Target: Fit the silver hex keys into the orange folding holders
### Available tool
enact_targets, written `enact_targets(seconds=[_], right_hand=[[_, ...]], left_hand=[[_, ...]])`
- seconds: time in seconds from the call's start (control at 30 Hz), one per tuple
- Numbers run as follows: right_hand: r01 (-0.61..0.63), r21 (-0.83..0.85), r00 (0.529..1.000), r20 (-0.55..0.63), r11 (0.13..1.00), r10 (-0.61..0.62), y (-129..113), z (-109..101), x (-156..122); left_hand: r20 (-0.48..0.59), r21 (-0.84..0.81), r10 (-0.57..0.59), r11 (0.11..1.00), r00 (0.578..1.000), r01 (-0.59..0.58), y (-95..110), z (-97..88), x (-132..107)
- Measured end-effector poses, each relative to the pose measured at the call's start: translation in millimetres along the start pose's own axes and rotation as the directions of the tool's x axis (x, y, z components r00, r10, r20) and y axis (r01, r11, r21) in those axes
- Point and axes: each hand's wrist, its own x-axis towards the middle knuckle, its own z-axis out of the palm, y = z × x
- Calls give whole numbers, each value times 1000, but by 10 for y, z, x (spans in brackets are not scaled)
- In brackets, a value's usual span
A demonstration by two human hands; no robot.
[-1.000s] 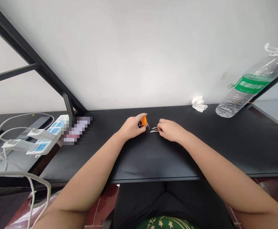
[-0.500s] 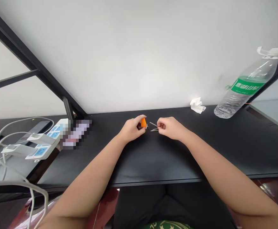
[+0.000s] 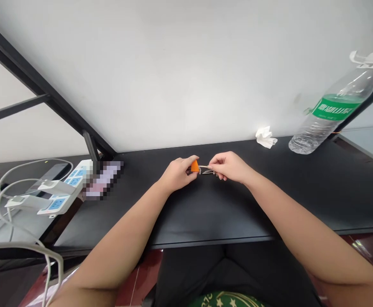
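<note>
Grips an orange piece [image 3: 195, 166] between thumb and fingers of the left hand [image 3: 177, 174], just over the black bench [image 3: 189, 213], around the middle of its length. Pinches a thin, light-coloured rod [image 3: 203, 166] in the fingertips of the right hand [image 3: 232, 167], with its far end aimed at the orange piece — perhaps touching, perhaps just short of it, too small to tell. Just below the rod, near the right fingertips: a few more thin metal pieces [image 3: 208, 172], apparently on the bench. Farther to the right, by the wall [image 3: 189, 76]: a crumpled white tissue [image 3: 266, 137], then a clear bottle [image 3: 336, 108] with a green label, standing near the back edge. Well apart on the left: a white power strip [image 3: 68, 183] with chargers [image 3: 29, 202] plugged in, and just beside it a pixelated item [image 3: 105, 181] — unreadable.
</note>
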Motion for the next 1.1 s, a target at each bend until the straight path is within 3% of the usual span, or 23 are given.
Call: enact_targets(seconds=[0.13, 0.27, 0.47, 0.6, 0.73, 0.87, 1.0, 1.1], right_hand=[[-63, 264, 994, -71, 962, 85, -6, 5, 36], [-95, 427, 990, -50, 899, 128, -31, 4, 51], [-127, 535, 990, 13, 835, 142, -19, 88, 62], [-122, 510, 991, 8, 852, 137, 4, 242, 88], [-49, 362, 994, -73, 931, 81, 24, 314, 87], [62, -1, 994, -87, 998, -62, -3, 352, 43], [242, -294, 958, -77, 925, -276, -36, 303, 17], [238, -491, 957, -30, 838, -290, 3, 150, 30]], left_hand=[[11, 36, 7, 999, 1000, -8, 30, 59, -13], [12, -32, -9, 999, 1000, 10, 27, 76, -13], [-58, -135, -5, 991, 998, -3, 62, 51, -2], [56, -119, 9, 993, 998, -2, 175, 23, 33], [59, -84, -77, 993, 995, 82, 213, 7, 49], [69, -66, -58, 996, 996, 62, 207, 5, 39], [74, -76, -70, 994, 995, 76, 169, 10, 38], [62, -125, -133, 982, 989, 140, 70, 31, 34]])
